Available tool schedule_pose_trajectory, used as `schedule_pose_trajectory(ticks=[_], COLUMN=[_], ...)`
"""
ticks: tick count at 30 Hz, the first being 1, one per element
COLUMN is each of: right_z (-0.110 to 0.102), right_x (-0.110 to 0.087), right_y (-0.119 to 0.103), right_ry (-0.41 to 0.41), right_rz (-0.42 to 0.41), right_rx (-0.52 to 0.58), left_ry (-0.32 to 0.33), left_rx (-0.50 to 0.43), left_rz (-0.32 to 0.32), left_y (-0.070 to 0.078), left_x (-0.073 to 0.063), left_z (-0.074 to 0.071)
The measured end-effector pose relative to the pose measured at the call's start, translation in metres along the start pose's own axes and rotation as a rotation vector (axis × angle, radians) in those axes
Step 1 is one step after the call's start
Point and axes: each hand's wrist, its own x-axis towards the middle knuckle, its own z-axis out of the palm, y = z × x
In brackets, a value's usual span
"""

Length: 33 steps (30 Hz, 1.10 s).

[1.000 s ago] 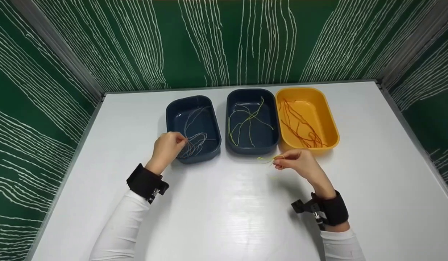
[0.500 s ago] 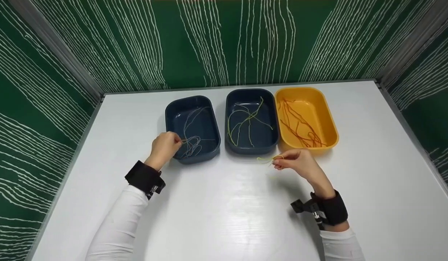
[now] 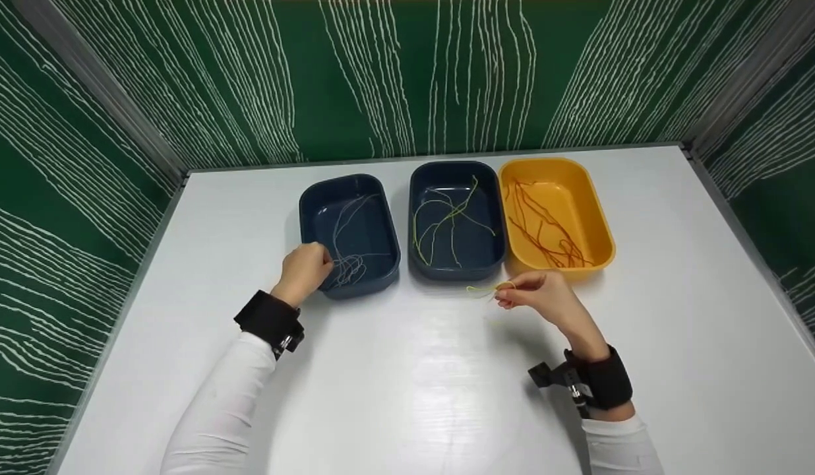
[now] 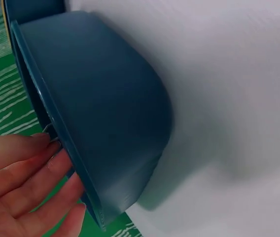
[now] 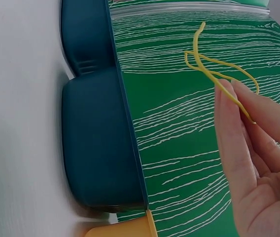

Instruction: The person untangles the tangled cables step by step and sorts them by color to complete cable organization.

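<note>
My left hand reaches over the near left corner of the left dark blue bin. Its thumb and index finger pinch a thin grey string at the rim, as the left wrist view shows. A loose tangle of grey strings lies in that bin beside the fingers. In my right hand, a looped yellow string is pinched between thumb and fingertips. This hand is above the table, in front of the gap between the middle dark blue bin and the yellow bin.
Several yellow-green strings lie spread in the middle bin. Orange-red strings lie in the yellow bin. All three bins stand at the back of the white table, before green walls with white streaks.
My left hand drew slightly left, then turned at the bin's corner, so its fingertips are now hidden in the head view. The grey tangle shifted a little. My right hand has stayed still.
</note>
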Motion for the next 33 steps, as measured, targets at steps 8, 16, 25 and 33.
schedule_pose_trajectory(ticks=[8, 16, 25, 33], right_z=[0.0, 0.0, 0.002, 0.003], right_x=[0.0, -0.001, -0.001, 0.0], right_y=[-0.001, 0.0, 0.0, 0.001], right_ry=[-0.006, -0.004, 0.003, -0.003], right_rz=[-0.016, -0.022, -0.003, -0.01], right_rx=[0.005, 0.007, -0.002, -0.017], left_ry=[-0.025, 0.005, 0.005, 0.083], left_rx=[-0.006, 0.015, -0.013, -0.081], left_rz=[-0.009, 0.019, 0.017, 0.035], left_y=[0.001, 0.002, 0.002, 0.003], left_x=[0.002, 0.004, 0.0, -0.017], left_z=[0.002, 0.004, 0.004, -0.004])
